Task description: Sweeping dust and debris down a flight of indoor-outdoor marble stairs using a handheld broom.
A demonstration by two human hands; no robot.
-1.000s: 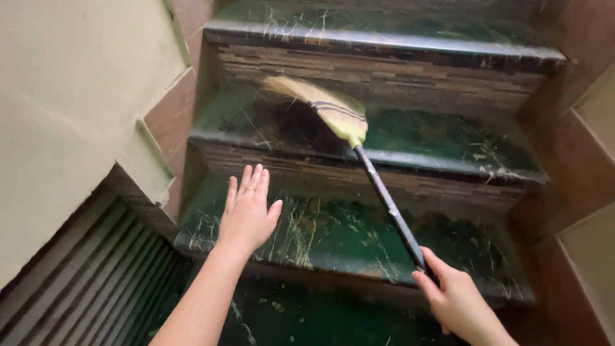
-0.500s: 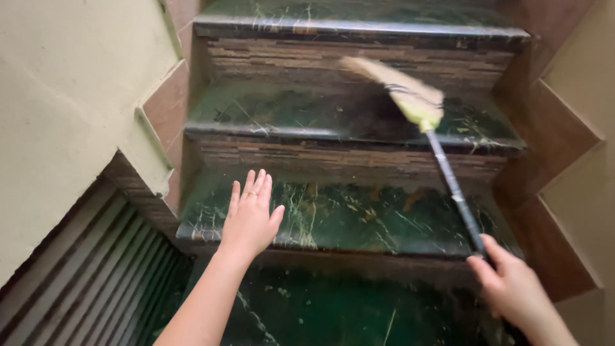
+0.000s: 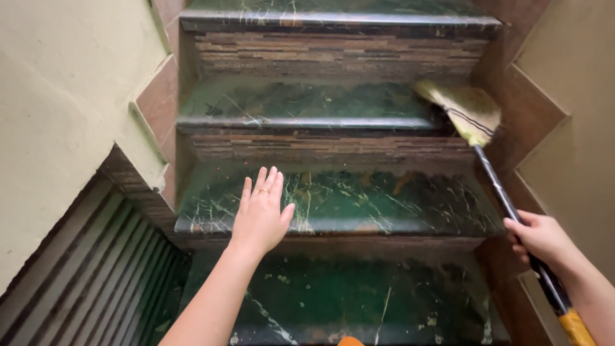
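Observation:
A broom [image 3: 471, 118] with pale straw bristles and a dark stick rests its head on the right end of a green marble stair step [image 3: 307, 102]. My right hand [image 3: 541, 238] is closed around the stick low at the right; the stick's end turns orange below my hand. My left hand [image 3: 261, 214] hovers flat, fingers spread, over the nearer green step [image 3: 359, 205], holding nothing. A ring sits on one finger.
Stairs rise ahead with brown striped risers [image 3: 333, 54]. A pale wall [image 3: 57, 115] stands at the left, with a ribbed metal panel [image 3: 83, 269] below it. Brown tiled skirting [image 3: 532, 115] and a beige wall close the right side.
The broom head has swept from the middle of the step to its right end. My right hand moved right with the stick. My left hand stayed about where it was.

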